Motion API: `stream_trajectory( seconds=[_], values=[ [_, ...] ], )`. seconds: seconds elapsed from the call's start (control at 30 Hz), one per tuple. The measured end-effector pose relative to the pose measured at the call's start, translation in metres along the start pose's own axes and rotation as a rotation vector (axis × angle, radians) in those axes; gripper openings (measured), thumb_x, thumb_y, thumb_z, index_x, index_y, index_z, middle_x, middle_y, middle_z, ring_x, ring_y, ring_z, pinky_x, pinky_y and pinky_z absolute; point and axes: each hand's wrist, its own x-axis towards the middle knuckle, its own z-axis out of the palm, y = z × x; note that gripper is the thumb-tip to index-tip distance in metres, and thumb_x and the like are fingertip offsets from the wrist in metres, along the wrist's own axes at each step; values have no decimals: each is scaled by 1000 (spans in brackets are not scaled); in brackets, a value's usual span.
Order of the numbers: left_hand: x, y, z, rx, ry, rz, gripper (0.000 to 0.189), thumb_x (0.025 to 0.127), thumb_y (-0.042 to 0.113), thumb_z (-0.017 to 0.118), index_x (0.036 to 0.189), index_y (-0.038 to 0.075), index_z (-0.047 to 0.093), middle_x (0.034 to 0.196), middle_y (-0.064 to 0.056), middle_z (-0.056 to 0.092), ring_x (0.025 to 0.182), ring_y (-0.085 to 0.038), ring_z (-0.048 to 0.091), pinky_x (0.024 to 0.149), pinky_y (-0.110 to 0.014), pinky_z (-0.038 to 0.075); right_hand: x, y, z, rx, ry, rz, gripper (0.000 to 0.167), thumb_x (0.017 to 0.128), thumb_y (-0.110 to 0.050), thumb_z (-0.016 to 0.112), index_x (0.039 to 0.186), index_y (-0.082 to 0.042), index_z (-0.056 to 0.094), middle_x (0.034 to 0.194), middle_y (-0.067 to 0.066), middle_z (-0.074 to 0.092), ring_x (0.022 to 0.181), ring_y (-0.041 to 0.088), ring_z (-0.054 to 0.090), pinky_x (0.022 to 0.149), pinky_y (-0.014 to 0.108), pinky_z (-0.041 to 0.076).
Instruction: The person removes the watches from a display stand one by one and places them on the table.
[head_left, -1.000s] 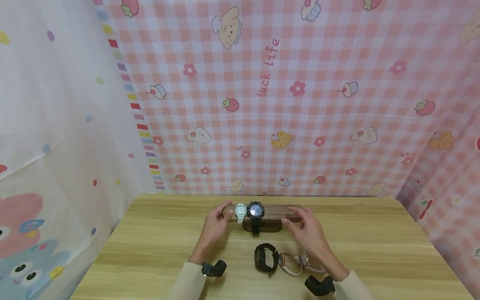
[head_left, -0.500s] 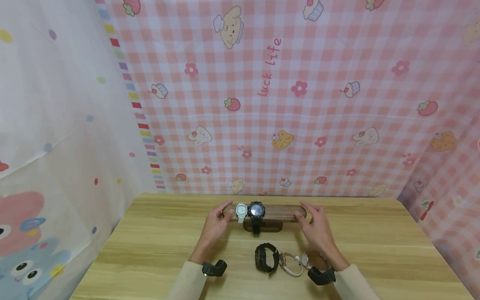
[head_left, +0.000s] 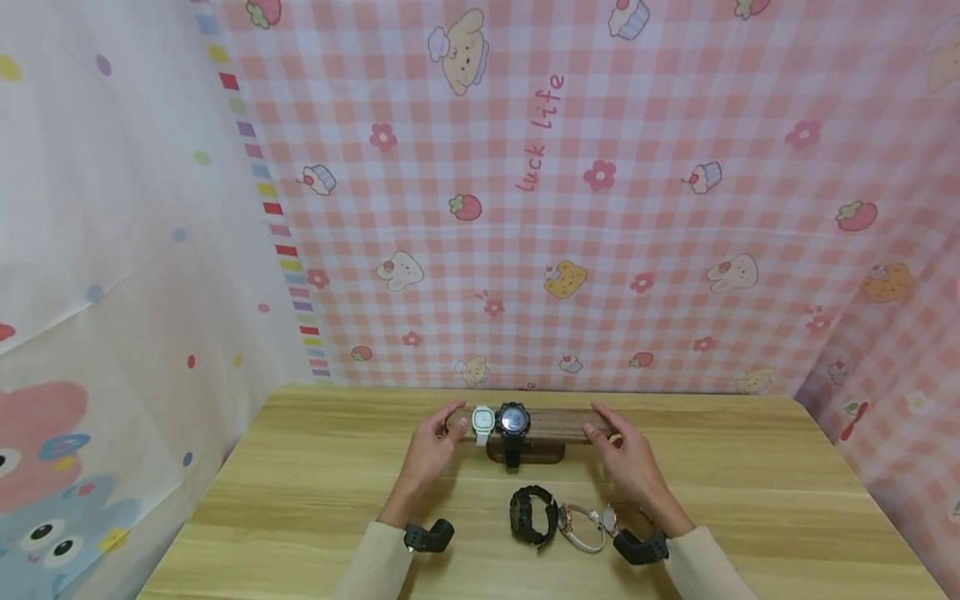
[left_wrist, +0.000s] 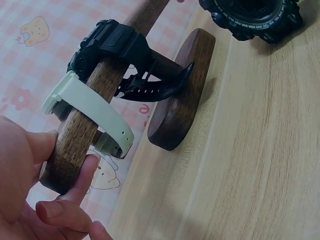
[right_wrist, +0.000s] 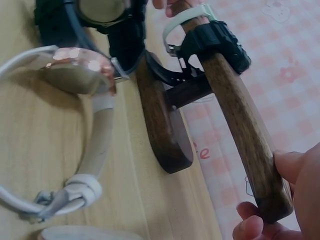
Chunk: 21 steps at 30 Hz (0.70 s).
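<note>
A dark wooden watch stand with a crossbar on an oval base stands near the table's far edge. My left hand pinches the bar's left end between thumb and fingers. At the opposite end, my right hand holds the bar, its thumb on one side and fingertips below. A pale mint-white watch hangs on the bar near my left hand. Beside it a black digital watch is strapped round the bar, its strap end dangling loose.
In front of the stand a chunky black watch lies on the wooden table. To its right are a white-strapped rose-gold watch and another light watch, partly hidden by my right wrist. A pink checked cloth hangs behind.
My right hand has slid outward along the bar to its right end, then shifted slightly back left. My left hand and the watches have stayed in place.
</note>
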Motion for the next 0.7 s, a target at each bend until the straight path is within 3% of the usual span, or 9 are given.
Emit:
stream_trajectory(
  seconds=[0.23,0.5,0.7],
  values=[
    [0,0,1,-10,-3,-9,38,100,22,60,137,14,60,95,-6,62,75,-14,50,60,-25,42,1,-1,-2,27,-18,45,52,100,-38,58,148,-21,47,108,10,63,93,26,59,67,29,48],
    [0,3,-1,0,-10,-38,39,100,23,60,138,16,59,87,-7,57,73,-15,49,58,-25,41,2,-6,-3,30,-7,55,51,99,-33,61,147,-19,49,98,9,67,82,19,54,59,26,43],
    [-1,4,-1,63,-2,-31,41,100,24,59,140,14,58,112,-11,66,92,-21,56,68,-32,45,3,-7,-4,33,-5,63,51,99,-31,62,146,-16,51,95,10,66,74,17,50,54,25,39]
  ],
)
